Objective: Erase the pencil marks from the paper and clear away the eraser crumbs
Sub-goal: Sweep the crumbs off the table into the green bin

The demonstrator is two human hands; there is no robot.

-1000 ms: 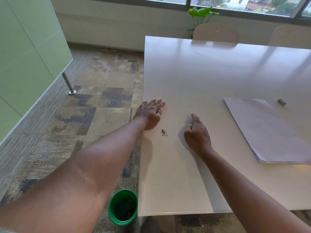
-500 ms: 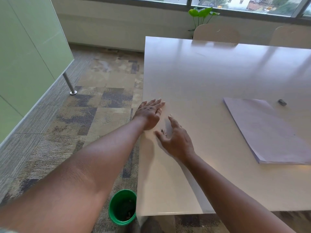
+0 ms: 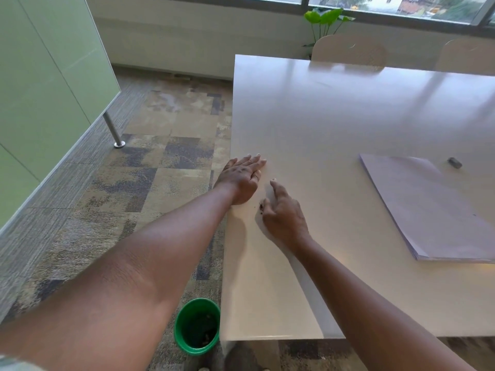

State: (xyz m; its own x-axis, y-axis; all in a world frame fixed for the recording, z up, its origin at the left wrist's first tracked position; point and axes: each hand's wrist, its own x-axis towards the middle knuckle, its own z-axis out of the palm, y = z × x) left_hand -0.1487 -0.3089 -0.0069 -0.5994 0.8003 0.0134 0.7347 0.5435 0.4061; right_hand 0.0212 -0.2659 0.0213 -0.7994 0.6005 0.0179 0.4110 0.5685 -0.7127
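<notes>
Two hands at the left edge of a white table (image 3: pixel 348 116), a pinch of eraser crumbs (image 3: pixel 260 206) between them.

Left hand (image 3: pixel 242 180) flat at centre frame, fingers straight and pressed together, heel over the table edge. Right hand (image 3: pixel 284 212) just beside it, forefinger stretched out, other fingers loosely bent, gripping nothing, touching the crumbs. Stack of paper (image 3: pixel 434 207) at right, well apart; small grey eraser (image 3: pixel 454 162) beyond its far corner. Green bin (image 3: pixel 197 326) on the carpet, bottom centre.

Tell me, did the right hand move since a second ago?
Yes. The right hand slid left across the table, toward the left hand at the table's edge, closing in on the crumbs.
</notes>
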